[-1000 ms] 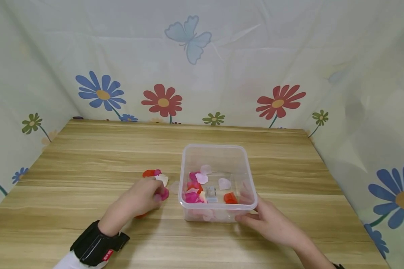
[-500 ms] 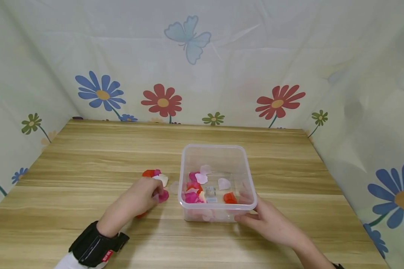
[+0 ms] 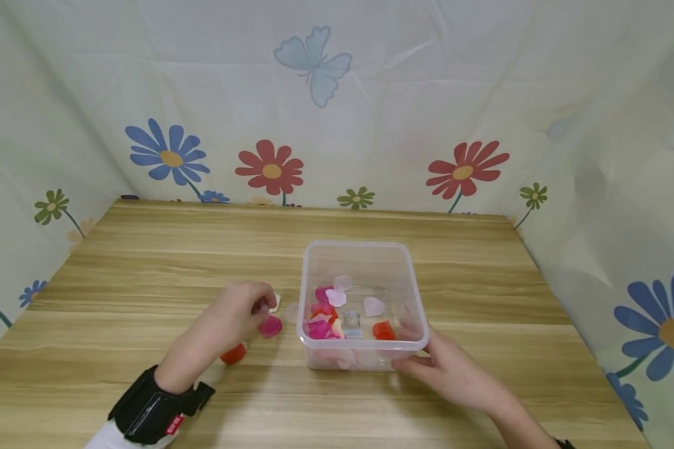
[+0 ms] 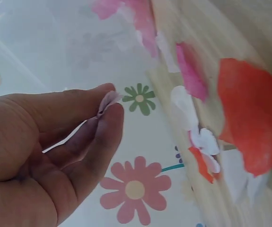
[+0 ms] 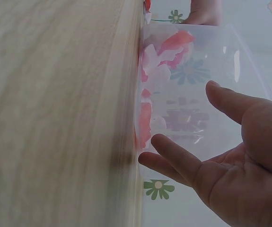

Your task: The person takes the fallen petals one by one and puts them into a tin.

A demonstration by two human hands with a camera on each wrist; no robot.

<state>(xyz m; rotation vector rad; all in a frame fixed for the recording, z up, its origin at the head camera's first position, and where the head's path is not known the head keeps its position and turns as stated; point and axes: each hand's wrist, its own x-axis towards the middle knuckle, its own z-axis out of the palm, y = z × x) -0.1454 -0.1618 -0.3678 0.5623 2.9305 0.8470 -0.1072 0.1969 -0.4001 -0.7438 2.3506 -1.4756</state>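
Observation:
My left hand is above the table, left of the box. In the left wrist view a pale pinkish petal is pinched between its thumb and fingertips. Under and around this hand lie loose petals: a magenta one, a red one and a cream one partly covered by the fingers. The clear plastic box stands lidless with pink, magenta, white and red petals inside. My right hand rests against the box's near right corner, its fingers spread along the wall in the right wrist view.
The box stands on a wood-grain table. White curtains printed with flowers and a butterfly enclose its back and sides. Between the loose petals and the box lies a faint, near-transparent petal.
My left hand has risen slightly off the table with a pale petal in its fingertips. This uncovers the red petal near its wrist. The right hand and box stay put.

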